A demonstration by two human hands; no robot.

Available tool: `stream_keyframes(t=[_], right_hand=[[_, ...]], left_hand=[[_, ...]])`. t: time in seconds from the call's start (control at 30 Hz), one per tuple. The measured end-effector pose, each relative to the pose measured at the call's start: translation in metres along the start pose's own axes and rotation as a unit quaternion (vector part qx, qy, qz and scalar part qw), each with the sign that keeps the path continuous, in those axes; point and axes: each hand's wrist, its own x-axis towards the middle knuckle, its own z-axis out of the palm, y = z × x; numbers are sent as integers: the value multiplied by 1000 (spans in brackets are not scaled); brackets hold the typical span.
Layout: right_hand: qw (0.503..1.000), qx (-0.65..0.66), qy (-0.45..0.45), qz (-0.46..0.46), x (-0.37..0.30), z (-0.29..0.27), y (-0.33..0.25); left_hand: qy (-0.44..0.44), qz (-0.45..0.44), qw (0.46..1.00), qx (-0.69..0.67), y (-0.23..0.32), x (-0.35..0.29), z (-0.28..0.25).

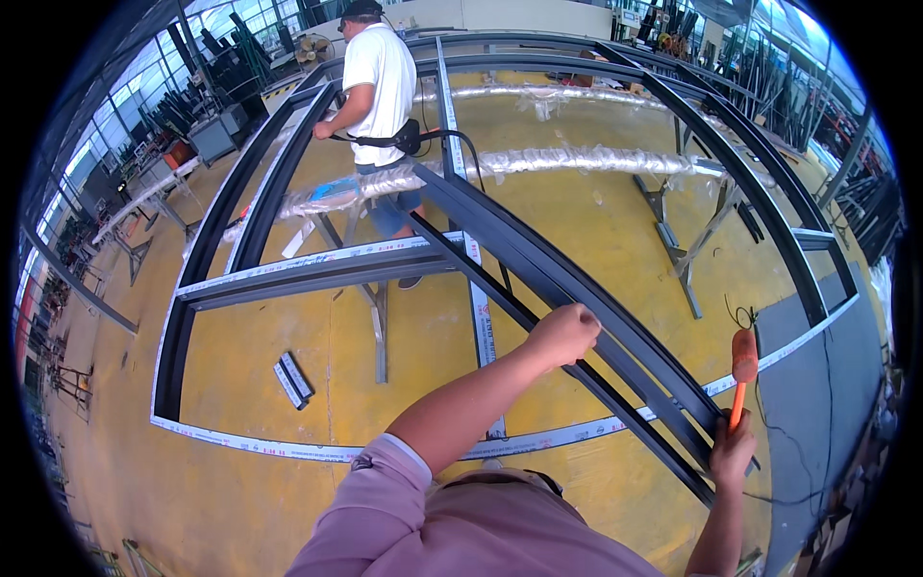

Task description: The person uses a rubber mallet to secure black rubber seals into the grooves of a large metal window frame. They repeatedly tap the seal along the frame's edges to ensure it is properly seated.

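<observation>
My right hand (pixel 733 450) grips the orange handle of a rubber mallet (pixel 744 358), whose reddish head points up. The hand is beside the near ends of long dark metal profiles (pixel 538 260) lying diagonally across a large frame. My left hand (pixel 565 335) is closed above a thinner dark profile (pixel 608 394); what it holds, if anything, is hidden by the fingers. The big dark grey frame (pixel 317 277) carries white printed protective film along its edges. It spreads out before me with several crossbars, near rail close to my waist.
A person (pixel 377 77) in a white shirt and cap stands within the frame's far left part. Film-wrapped support beams (pixel 577 162) on metal stands run beneath the frame. A short profile piece (pixel 292 380) lies on the yellow floor (pixel 240 346). A cable (pixel 769 413) trails at right.
</observation>
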Motion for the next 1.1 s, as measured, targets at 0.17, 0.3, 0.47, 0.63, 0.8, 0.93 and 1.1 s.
stream_keyframes(t=[0.17, 0.3, 0.47, 0.63, 0.8, 0.93, 1.1], right_hand=[[999, -8, -7, -33, 1, -11, 11], [1000, -6, 5, 14, -5, 0, 27], [997, 4, 38, 68, 4, 5, 34], [992, -15, 104, 77, 11, -10, 49], [984, 5, 162, 69, 10, -50, 51], [973, 137, 167, 77, -11, -55, -22], [965, 258, 26, 28, -55, -38, -110]], left_hand=[[95, 97, 976, 173, -6, 22, -1], [126, 313, 844, 416, 2, 32, 2], [69, 277, 816, 502, 2, 42, 10], [58, 248, 827, 501, 3, 45, 9], [-13, 111, 947, 302, 30, 56, 28], [-101, 62, 970, -214, 62, 28, 66], [28, 234, 852, -467, 157, 1, 58]])
